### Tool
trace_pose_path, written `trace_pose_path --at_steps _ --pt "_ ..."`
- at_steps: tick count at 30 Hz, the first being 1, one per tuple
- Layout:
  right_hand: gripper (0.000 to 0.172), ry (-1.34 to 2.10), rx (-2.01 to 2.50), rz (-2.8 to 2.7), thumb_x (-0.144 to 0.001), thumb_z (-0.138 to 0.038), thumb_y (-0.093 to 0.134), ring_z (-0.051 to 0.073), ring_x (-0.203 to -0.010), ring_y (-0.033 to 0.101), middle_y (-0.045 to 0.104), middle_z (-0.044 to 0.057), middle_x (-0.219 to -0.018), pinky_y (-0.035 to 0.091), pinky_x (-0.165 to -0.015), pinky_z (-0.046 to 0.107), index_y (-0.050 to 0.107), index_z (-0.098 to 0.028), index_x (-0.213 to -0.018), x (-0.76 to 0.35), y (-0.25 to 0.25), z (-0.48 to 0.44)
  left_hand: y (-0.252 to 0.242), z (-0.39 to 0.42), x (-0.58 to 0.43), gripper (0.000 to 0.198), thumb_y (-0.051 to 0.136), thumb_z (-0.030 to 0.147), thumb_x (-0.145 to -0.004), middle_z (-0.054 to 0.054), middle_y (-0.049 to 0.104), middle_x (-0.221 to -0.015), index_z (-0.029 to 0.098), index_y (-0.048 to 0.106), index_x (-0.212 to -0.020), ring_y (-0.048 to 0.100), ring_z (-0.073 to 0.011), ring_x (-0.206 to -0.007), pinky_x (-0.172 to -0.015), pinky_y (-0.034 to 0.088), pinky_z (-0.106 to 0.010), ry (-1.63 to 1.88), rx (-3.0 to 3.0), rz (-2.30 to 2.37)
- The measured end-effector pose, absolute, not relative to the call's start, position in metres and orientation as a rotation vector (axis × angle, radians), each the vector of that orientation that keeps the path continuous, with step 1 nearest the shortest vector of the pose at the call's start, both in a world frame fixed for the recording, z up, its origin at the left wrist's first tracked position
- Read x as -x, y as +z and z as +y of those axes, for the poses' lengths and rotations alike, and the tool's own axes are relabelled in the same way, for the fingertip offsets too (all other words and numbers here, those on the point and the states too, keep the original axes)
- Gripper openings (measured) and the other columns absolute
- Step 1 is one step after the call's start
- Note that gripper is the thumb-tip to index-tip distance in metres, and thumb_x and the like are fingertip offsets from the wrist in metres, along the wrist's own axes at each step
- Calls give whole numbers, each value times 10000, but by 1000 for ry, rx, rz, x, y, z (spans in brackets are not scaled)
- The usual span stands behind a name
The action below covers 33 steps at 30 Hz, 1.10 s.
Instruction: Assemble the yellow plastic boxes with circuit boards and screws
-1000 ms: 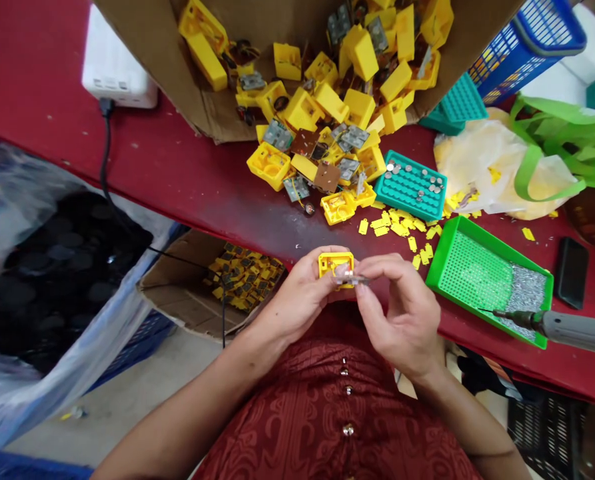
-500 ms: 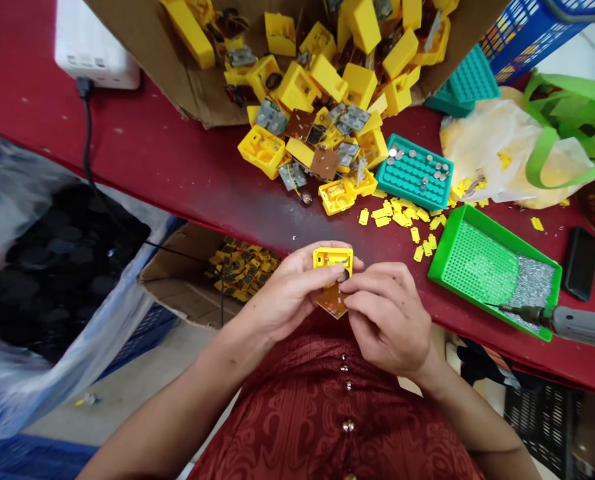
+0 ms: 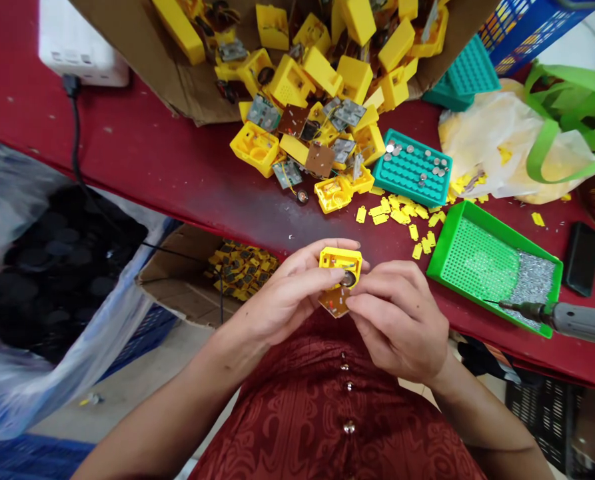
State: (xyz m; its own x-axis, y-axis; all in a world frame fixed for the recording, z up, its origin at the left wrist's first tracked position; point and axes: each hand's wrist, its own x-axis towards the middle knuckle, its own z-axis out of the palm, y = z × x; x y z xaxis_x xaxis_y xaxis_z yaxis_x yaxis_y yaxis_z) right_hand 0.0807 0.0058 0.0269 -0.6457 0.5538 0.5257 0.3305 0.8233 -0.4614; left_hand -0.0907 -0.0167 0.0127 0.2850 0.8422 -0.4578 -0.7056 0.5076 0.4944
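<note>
My left hand (image 3: 292, 290) is closed round a small yellow plastic case (image 3: 340, 256), its open side facing up. The left thumb lies across the case beside a round dark speaker (image 3: 348, 278) inside it. A brown circuit board (image 3: 334, 303) hangs out at the case's near edge, tilted towards my body. My right hand (image 3: 402, 313) is pinched at the right side of the case and board. Whatever its fingertips hold there is hidden. Beyond my hands lies a heap of similar yellow cases (image 3: 332, 193) with boards and wires.
A cardboard box (image 3: 177, 93) of yellow cases stands at the back. To the right are a teal tray (image 3: 412, 177) with metal discs, small yellow pieces (image 3: 400, 213), a green tray (image 3: 447, 260) of screws, an electric screwdriver (image 3: 582, 323) and a phone (image 3: 583, 259).
The yellow case has shifted slightly right in my left hand's grip, and more of the speaker shows. My right hand has moved a little to the right.
</note>
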Motion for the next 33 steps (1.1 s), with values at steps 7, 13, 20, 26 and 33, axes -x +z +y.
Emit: trace_pose_path --at_steps 7,13,20,26,33 --pt "179 432 667 -2320 -807 -13 639 167 -898 580 702 34 -907 528 -810 331 632 -160 -909 -82 28 4 13 -18 87 357 695 147 -798 -37 731 -935 151 647 -1152 683 -148 -834 -756 534 -240 1048 -193 858" --pt "139 434 662 -2339 -842 -43 636 168 -889 573 704 28 -881 520 -799 335 650 -160 -915 -83 36 3 16 -17 87 290 666 143 -785 -10 680 -888 182 662 -1072 624 -131 -777 -711 486 -231 1042 -342 884" --pt "115 446 673 -2336 -866 -65 629 163 -892 574 722 20 -905 517 -795 329 653 -170 -908 -85 38 1 16 -17 89 333 786 216 -752 3 650 -916 198 628 -1045 573 -117 -760 -661 433 -219 969 -535 942" --pt "130 475 672 -2330 -848 -49 620 175 -902 582 717 36 -912 520 -818 352 652 -154 -919 -86 36 1 16 -15 88 348 722 185 -821 0 667 -918 209 630 -1157 631 -142 -852 -743 469 -241 950 -470 952" --pt "118 496 835 -2318 -870 -60 601 157 -820 630 720 57 -870 534 -778 330 652 -143 -937 -82 39 7 7 -10 86 378 805 161 -752 -16 715 -914 170 696 -1113 638 -105 -734 -683 502 -214 994 -365 876"
